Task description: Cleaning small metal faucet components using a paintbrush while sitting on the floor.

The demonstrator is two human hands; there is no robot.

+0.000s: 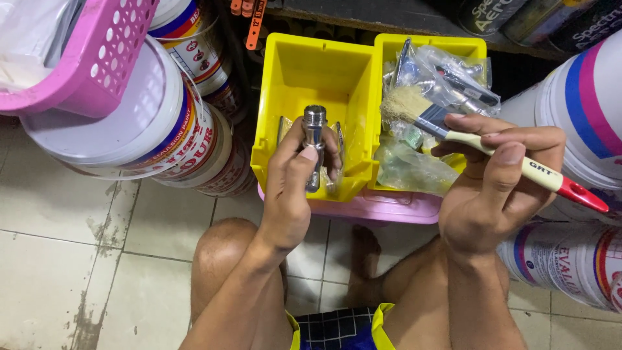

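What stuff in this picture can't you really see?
- Metal threaded fitting: its lower half is covered by the left hand.
- Paintbrush: the middle of its handle is hidden by the right hand.
- Right yellow bin: crinkled plastic bags blur what is inside.
- Pink basket: cut off by the top and left edges.

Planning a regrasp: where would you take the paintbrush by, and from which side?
Probably by the cream handle of the paintbrush, mid-length, where the right hand already pinches it. It lies nearly level, bristles toward the right yellow bin, red tip out to the right. The handle looks flat and narrow, so come from above or below across its width, clear of the bristles and metal ferrule.
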